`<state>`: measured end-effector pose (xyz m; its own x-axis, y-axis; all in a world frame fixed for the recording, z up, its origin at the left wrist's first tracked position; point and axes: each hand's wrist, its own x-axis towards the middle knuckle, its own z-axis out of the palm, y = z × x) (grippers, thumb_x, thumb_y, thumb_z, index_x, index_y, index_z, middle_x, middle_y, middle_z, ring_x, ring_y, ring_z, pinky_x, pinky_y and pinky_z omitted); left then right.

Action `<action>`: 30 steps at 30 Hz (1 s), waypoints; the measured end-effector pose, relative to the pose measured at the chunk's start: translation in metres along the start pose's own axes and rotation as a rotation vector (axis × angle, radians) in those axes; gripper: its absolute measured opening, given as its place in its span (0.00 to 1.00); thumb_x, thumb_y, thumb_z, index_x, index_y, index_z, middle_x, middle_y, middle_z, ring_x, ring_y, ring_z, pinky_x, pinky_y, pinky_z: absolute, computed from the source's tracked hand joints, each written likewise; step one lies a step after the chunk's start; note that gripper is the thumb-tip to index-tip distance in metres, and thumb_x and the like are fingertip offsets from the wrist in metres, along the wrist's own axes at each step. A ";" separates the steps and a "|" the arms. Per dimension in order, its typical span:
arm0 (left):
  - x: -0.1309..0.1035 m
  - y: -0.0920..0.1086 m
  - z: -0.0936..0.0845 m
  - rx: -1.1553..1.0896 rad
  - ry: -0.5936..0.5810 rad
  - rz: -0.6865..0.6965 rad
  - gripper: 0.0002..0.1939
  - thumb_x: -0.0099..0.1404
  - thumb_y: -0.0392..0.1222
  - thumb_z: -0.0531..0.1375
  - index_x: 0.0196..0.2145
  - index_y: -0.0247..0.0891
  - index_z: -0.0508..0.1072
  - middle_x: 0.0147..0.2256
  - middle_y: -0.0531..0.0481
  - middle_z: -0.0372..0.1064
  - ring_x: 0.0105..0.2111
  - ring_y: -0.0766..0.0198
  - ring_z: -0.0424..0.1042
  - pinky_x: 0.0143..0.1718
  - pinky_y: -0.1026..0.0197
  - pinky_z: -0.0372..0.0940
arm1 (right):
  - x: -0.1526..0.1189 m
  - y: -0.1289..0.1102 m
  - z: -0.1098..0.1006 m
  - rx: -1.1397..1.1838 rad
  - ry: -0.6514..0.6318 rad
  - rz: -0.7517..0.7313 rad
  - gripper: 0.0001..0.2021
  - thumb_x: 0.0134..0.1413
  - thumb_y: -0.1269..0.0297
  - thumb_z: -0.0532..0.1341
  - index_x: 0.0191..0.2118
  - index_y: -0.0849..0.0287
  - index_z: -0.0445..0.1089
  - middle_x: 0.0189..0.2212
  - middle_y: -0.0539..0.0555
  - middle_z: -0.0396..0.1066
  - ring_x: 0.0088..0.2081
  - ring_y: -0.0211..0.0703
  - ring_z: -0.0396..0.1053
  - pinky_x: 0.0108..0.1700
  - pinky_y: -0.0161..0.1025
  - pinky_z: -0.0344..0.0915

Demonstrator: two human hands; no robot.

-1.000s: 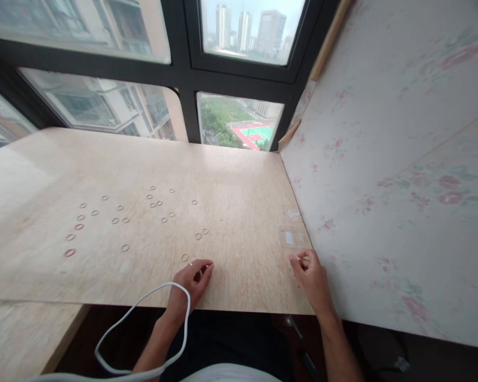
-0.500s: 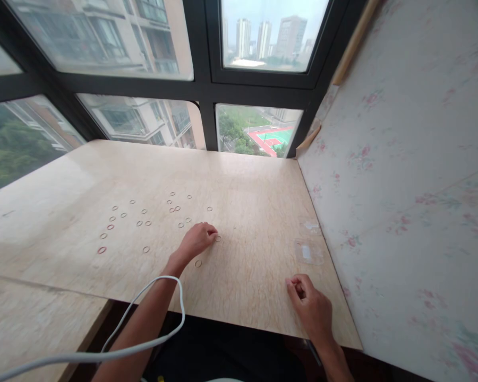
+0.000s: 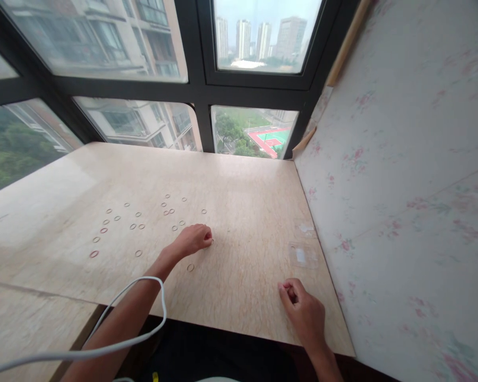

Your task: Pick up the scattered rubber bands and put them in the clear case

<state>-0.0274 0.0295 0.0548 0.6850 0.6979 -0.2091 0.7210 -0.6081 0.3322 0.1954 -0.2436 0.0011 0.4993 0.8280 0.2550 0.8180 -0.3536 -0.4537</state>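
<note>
Several thin rings lie scattered over the left and middle of a pale, wood-grained tabletop [image 3: 247, 212]. Most are pale or brownish; a reddish ring [image 3: 94, 254] is at the far left. My left hand [image 3: 191, 239] rests low over the table, thumb and fingertips pinched together at a thin ring [image 3: 212, 242], most of it covered by the fingers. Closer to me, below that hand, lies another thin ring [image 3: 190, 268]. On the right my right hand [image 3: 305, 310] is curled closed above the table, near its front edge; whatever may be inside its fingers is hidden.
Two clear plastic pieces, one a small clear box [image 3: 301, 255], lie by the flowered wall [image 3: 398, 201] at the right. A white cable [image 3: 163, 302] loops over my left forearm. Dark-framed windows [image 3: 199, 122] border the table's far side.
My left fingertips have closed over the thin ring that showed beside them before. The whole view has shifted slightly; my right hand keeps its curled shape.
</note>
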 end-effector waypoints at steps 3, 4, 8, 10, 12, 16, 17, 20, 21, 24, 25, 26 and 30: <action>-0.004 0.002 -0.001 -0.210 0.008 0.025 0.07 0.56 0.40 0.56 0.26 0.37 0.73 0.28 0.49 0.72 0.27 0.64 0.66 0.28 0.63 0.55 | 0.000 0.000 -0.001 0.026 -0.006 0.004 0.19 0.62 0.49 0.50 0.30 0.55 0.70 0.17 0.47 0.69 0.18 0.38 0.69 0.23 0.32 0.54; -0.005 0.004 -0.001 -0.304 0.010 0.028 0.07 0.57 0.41 0.57 0.26 0.37 0.73 0.27 0.50 0.71 0.26 0.65 0.65 0.27 0.64 0.55 | 0.000 0.000 -0.001 0.032 -0.006 0.007 0.19 0.61 0.49 0.51 0.30 0.55 0.70 0.17 0.47 0.69 0.18 0.38 0.69 0.23 0.32 0.54; -0.010 0.019 -0.001 -0.673 -0.020 0.036 0.10 0.57 0.45 0.59 0.28 0.35 0.72 0.22 0.54 0.64 0.22 0.70 0.58 0.22 0.67 0.50 | 0.000 0.000 0.000 0.053 0.001 0.017 0.18 0.61 0.50 0.51 0.30 0.55 0.69 0.17 0.46 0.69 0.19 0.37 0.69 0.23 0.32 0.53; -0.010 0.029 -0.002 -0.836 -0.030 0.075 0.11 0.56 0.47 0.60 0.27 0.35 0.70 0.21 0.56 0.61 0.21 0.72 0.56 0.22 0.68 0.49 | 0.000 0.000 0.000 0.065 0.004 0.023 0.17 0.61 0.50 0.52 0.29 0.55 0.69 0.17 0.46 0.69 0.19 0.37 0.69 0.24 0.32 0.53; -0.008 0.040 -0.002 -0.966 -0.019 0.124 0.11 0.56 0.47 0.60 0.26 0.35 0.69 0.21 0.56 0.59 0.21 0.73 0.54 0.22 0.68 0.49 | 0.000 0.000 -0.001 0.083 0.007 0.027 0.17 0.61 0.51 0.52 0.29 0.56 0.69 0.17 0.46 0.69 0.19 0.37 0.69 0.24 0.32 0.54; 0.003 0.067 -0.002 -1.063 -0.024 0.188 0.10 0.54 0.45 0.60 0.26 0.35 0.68 0.22 0.56 0.60 0.21 0.73 0.54 0.22 0.68 0.51 | 0.000 -0.003 -0.004 0.108 0.000 0.030 0.16 0.61 0.52 0.53 0.29 0.56 0.70 0.17 0.46 0.69 0.19 0.36 0.69 0.25 0.32 0.55; 0.007 0.076 -0.001 -1.046 -0.030 0.188 0.09 0.55 0.45 0.59 0.26 0.35 0.68 0.22 0.56 0.61 0.22 0.73 0.56 0.23 0.68 0.52 | 0.001 -0.004 -0.004 0.109 -0.006 0.033 0.16 0.61 0.52 0.53 0.29 0.56 0.70 0.17 0.46 0.69 0.19 0.36 0.69 0.25 0.32 0.55; 0.021 0.109 0.005 -0.899 -0.021 0.170 0.08 0.56 0.43 0.58 0.27 0.34 0.70 0.21 0.55 0.62 0.21 0.72 0.57 0.21 0.68 0.52 | 0.002 -0.006 -0.006 0.114 -0.028 0.042 0.15 0.61 0.54 0.53 0.29 0.56 0.70 0.18 0.47 0.70 0.20 0.37 0.69 0.25 0.32 0.55; 0.026 0.122 0.007 -0.834 -0.005 0.173 0.07 0.56 0.41 0.58 0.27 0.34 0.71 0.21 0.55 0.62 0.21 0.72 0.57 0.21 0.68 0.51 | 0.002 -0.006 -0.006 0.115 -0.034 0.044 0.15 0.61 0.54 0.53 0.29 0.55 0.70 0.18 0.47 0.70 0.20 0.38 0.69 0.25 0.32 0.55; 0.039 0.157 0.019 -0.663 0.058 0.260 0.05 0.56 0.38 0.59 0.27 0.35 0.74 0.24 0.53 0.68 0.22 0.71 0.61 0.22 0.68 0.55 | 0.002 -0.006 -0.007 0.122 -0.048 0.048 0.13 0.60 0.56 0.54 0.29 0.55 0.69 0.18 0.47 0.70 0.20 0.38 0.69 0.26 0.32 0.55; 0.043 0.167 0.023 -0.617 0.070 0.302 0.05 0.56 0.37 0.59 0.27 0.35 0.74 0.25 0.52 0.70 0.23 0.70 0.63 0.24 0.67 0.57 | 0.002 -0.006 -0.007 0.127 -0.052 0.051 0.13 0.60 0.57 0.54 0.29 0.55 0.69 0.18 0.47 0.71 0.21 0.38 0.70 0.26 0.32 0.55; 0.047 0.175 0.028 -0.574 0.080 0.339 0.04 0.56 0.36 0.59 0.27 0.35 0.74 0.27 0.51 0.72 0.25 0.69 0.65 0.26 0.66 0.58 | 0.002 -0.006 -0.007 0.134 -0.056 0.054 0.12 0.60 0.58 0.54 0.30 0.55 0.69 0.19 0.47 0.71 0.21 0.38 0.70 0.27 0.32 0.56; 0.061 0.198 0.045 -0.411 0.119 0.367 0.05 0.57 0.35 0.59 0.28 0.36 0.76 0.30 0.48 0.74 0.30 0.63 0.69 0.33 0.62 0.62 | 0.002 -0.007 -0.007 0.160 -0.066 0.061 0.11 0.60 0.59 0.55 0.29 0.56 0.69 0.20 0.47 0.72 0.23 0.38 0.71 0.28 0.33 0.56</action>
<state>0.1620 -0.0649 0.0666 0.8495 0.5207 0.0854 0.3210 -0.6384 0.6996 0.1928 -0.2425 0.0111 0.5227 0.8357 0.1686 0.7283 -0.3349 -0.5979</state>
